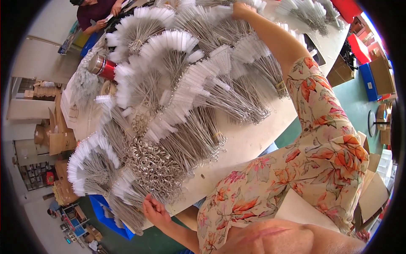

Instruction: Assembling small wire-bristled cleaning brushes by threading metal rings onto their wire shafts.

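Note:
Bundles of thin wire brushes with white bristle tips point(169, 84) lie fanned out over a pale table point(249, 139). A heap of metal rings point(154, 165) sits near the table's front edge. My left hand point(153, 210) rests at that edge just below the rings, beside a brush bundle point(127, 190), with its fingers apart and nothing visibly in it. My right arm in a floral sleeve point(321, 127) stretches across the table. My right hand point(242, 9) is closed on a brush bundle at the far side.
A red and silver flask point(102, 66) stands at the left of the table. Another person point(95, 12) sits at the far left end. Cardboard boxes point(55, 135) stand on the left, a blue crate point(103, 211) under the table, red and blue bins point(363, 55) on the right.

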`<state>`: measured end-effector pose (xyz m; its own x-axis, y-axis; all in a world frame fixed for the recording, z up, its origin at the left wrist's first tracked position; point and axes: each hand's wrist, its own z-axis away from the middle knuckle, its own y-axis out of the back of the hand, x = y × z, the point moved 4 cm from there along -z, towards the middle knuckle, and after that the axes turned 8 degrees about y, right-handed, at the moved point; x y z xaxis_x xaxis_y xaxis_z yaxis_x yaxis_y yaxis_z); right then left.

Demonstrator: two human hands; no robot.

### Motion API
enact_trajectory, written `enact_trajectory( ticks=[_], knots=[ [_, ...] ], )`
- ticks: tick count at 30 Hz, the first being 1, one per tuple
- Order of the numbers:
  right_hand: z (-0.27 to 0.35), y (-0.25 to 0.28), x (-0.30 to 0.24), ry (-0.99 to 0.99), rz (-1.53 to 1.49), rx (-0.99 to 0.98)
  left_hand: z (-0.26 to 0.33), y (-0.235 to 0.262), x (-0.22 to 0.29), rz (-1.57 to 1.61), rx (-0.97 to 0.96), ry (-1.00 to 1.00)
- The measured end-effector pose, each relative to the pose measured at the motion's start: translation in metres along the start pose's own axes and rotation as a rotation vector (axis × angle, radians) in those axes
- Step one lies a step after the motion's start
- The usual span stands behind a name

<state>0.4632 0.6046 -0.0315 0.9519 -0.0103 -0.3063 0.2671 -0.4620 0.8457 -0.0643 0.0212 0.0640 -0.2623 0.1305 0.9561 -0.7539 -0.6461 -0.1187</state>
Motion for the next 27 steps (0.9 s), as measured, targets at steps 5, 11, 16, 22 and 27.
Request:
enact_trajectory(
  ticks=[5,11,16,22,27],
  knots=[
    [-0.035,-0.021,0.051,0.687,0.626,-0.535,-0.007,-0.016,-0.009,0.083,-0.113,0.015],
    [0.032,0.2,-0.119,0.397,-0.256,0.207,-0.012,-0.047,0.011,0.071,-0.186,-0.19],
    [0.157,0.25,-0.243,0.656,-1.366,-0.005,0.007,-0.128,0.047,-0.261,-0.299,-0.38],
    [0.334,0.243,-0.324,0.496,-1.669,-0.79,-0.001,-0.189,0.033,-0.269,-0.424,-0.679],
    [0.36,0.226,-0.303,0.573,-1.716,-0.31,0.002,-0.151,0.02,-0.359,-0.208,-1.19]
  ],
)
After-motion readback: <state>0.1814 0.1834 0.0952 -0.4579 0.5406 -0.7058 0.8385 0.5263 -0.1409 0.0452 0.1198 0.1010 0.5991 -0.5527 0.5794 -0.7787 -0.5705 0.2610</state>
